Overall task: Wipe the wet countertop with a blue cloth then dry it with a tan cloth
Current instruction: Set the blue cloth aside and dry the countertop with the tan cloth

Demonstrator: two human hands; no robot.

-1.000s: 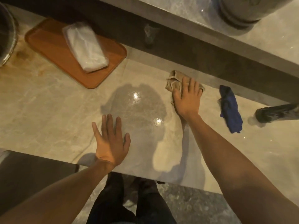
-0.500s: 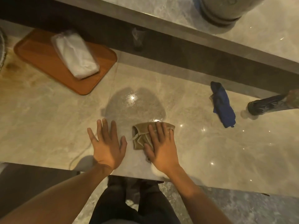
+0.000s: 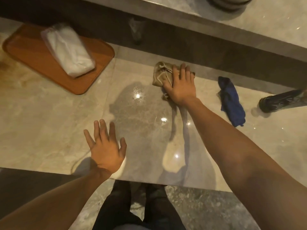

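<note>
Head view, speaker one: right hand flat, fingers spread, pressing the tan cloth onto the countertop up at twelve o'clock, near the back ledge.

Speaker two: And the left hand?

Speaker one: Open, fingers splayed, palm down at seven o'clock near the front edge, holding nothing.

Speaker two: Where's the blue cloth?

Speaker one: Crumpled at two o'clock, apart from the right hand, just beside a dark bottle lying at three.

Speaker two: Wet patch?

Speaker one: A darker, glinting area sits dead centre, between the two hands. At ten o'clock, an orange tray carries a white wrapped packet.
</note>
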